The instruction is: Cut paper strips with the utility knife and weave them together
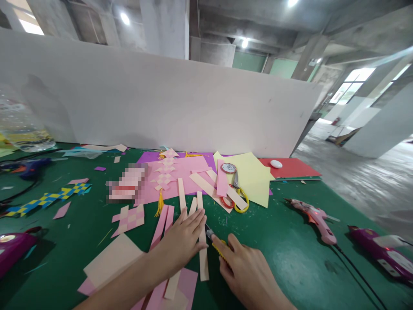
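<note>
My left hand (184, 236) lies flat on several cream paper strips, with its fingers stretched out. One cream paper strip (203, 263) runs under my fingertips and thumb, lengthwise away from me. My right hand (247, 266) is wrapped round a yellow utility knife (220, 248); the blade end points up and left, close beside that strip's right edge. Whether the blade touches the paper I cannot tell. Pink strips (158, 230) lie to the left of my fingers, partly under my forearm. A woven pink-and-cream piece (131, 219) rests farther left.
Behind are scissors (241, 200), a tape roll (229, 168), yellow sheets (258, 172) and a woven piece with a tassel (160, 203). On the right lie a pink glue gun (318, 217) and a purple tool (382, 249). A white panel (180, 107) borders the green table (284, 262).
</note>
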Demonstrator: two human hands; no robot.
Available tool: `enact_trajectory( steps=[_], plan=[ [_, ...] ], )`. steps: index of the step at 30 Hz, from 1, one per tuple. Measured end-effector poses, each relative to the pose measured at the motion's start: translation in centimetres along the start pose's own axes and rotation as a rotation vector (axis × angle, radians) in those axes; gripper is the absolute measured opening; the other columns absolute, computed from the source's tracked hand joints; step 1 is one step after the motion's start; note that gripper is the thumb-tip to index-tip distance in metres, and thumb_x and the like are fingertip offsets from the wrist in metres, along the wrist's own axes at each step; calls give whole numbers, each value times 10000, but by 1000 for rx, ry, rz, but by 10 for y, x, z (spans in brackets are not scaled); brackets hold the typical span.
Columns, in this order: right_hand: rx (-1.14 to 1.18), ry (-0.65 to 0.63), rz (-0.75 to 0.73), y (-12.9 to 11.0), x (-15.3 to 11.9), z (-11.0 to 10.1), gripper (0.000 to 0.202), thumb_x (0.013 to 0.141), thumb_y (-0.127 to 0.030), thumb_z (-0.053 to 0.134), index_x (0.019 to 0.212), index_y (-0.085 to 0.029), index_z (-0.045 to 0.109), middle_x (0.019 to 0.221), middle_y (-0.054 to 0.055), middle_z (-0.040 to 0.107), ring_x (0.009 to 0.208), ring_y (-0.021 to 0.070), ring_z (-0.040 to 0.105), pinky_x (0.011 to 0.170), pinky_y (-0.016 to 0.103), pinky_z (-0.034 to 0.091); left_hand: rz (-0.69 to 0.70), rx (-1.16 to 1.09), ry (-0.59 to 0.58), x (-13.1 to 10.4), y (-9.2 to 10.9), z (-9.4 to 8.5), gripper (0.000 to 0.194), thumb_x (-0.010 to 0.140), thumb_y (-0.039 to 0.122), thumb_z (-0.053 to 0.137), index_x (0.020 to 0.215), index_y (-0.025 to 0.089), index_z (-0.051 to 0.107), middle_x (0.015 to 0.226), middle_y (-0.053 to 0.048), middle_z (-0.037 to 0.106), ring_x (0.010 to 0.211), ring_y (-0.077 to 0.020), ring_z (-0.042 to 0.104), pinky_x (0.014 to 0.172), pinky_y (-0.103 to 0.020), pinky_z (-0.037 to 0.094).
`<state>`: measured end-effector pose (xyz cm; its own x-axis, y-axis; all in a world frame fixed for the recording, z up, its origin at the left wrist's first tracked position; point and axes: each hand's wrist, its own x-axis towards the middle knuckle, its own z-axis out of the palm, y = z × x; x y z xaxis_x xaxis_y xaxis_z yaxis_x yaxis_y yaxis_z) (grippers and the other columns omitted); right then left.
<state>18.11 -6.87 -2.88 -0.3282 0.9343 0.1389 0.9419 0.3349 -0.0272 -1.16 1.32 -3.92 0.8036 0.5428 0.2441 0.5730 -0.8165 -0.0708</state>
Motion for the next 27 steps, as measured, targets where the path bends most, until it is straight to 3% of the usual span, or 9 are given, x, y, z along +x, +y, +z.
enact_trajectory(
  steps=[9, 13, 19, 27],
  plan=[
    [-41, 57, -84, 2, -11, 3, 498, 765, -160, 471, 1255, -250, 485, 854, 14, 601, 499, 125, 599, 393, 246, 288, 13, -112, 41, 5, 2, -16, 404, 964, 370, 335, 1246, 151, 524, 1243, -91, 592, 1187, -195, 512, 1108, -417, 197],
    [-74, 84, -162, 6, -21, 11, 521, 752, -168, 471, 1268, -237, 465, 823, 12, 607, 439, 114, 577, 348, 248, 250, 30, -214, 39, 4, 2, -21, 379, 950, 400, 368, 1182, 183, 575, 1160, -47, 648, 1110, -169, 567, 1110, -388, 222],
    [-94, 100, -194, 7, -27, 14, 517, 750, -166, 462, 1264, -216, 458, 845, 22, 616, 432, 117, 583, 338, 241, 280, -100, -211, 6, 3, -2, -15, 618, 834, 620, 402, 1243, 174, 532, 1277, -76, 566, 1201, -229, 494, 1065, -386, 301],
    [-75, 88, -169, 6, -27, 10, 504, 763, -172, 455, 1263, -232, 464, 850, 21, 618, 427, 110, 583, 332, 224, 305, -85, -204, -8, 3, -3, -10, 643, 820, 636, 397, 1243, 170, 528, 1288, -78, 556, 1213, -222, 486, 1069, -373, 295]
  ],
)
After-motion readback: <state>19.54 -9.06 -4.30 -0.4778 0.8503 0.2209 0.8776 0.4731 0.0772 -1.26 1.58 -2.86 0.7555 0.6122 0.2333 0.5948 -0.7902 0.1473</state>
